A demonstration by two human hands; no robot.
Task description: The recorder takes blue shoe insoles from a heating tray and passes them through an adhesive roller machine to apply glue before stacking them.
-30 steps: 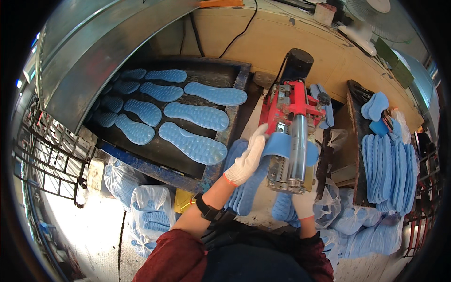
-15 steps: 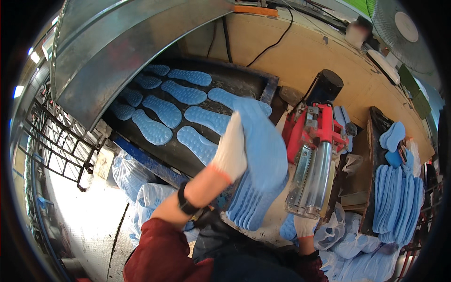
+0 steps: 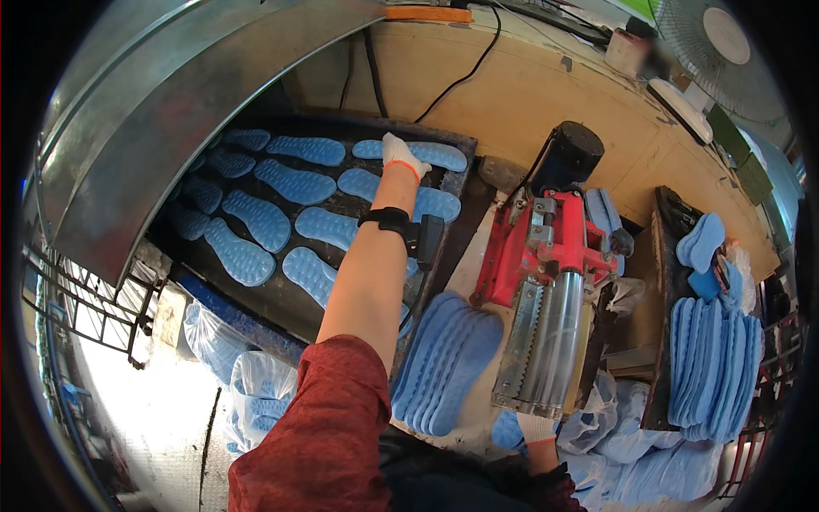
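Observation:
My left hand (image 3: 399, 155), in a white glove with an orange cuff, reaches to the far right of a dark tray (image 3: 358, 132). Its fingers are closed over the middle of a blue insole (image 3: 444, 155) with a bumpy face, lying at the tray's far edge. Several more blue insoles (image 3: 296, 181) lie spread in rows on the tray. At the lower right, my gloved right hand (image 3: 536, 428) is under the near end of a red roller machine (image 3: 546, 341), its fingers hidden. Just left of it shows another blue insole (image 3: 507, 429), partly covered.
A stack of blue insoles (image 3: 445, 363) stands between tray and machine. Further stacked insoles (image 3: 715, 367) are on a board at right. Bagged insoles (image 3: 263, 388) sit below the tray. A metal hood (image 3: 196, 119) overhangs the tray's left side. A fan (image 3: 725, 38) is at far right.
My left hand has carried an insole up and away from above the stack to the tray's far right edge, where it now lies. The right hand stays by the machine. The view has shifted slightly.

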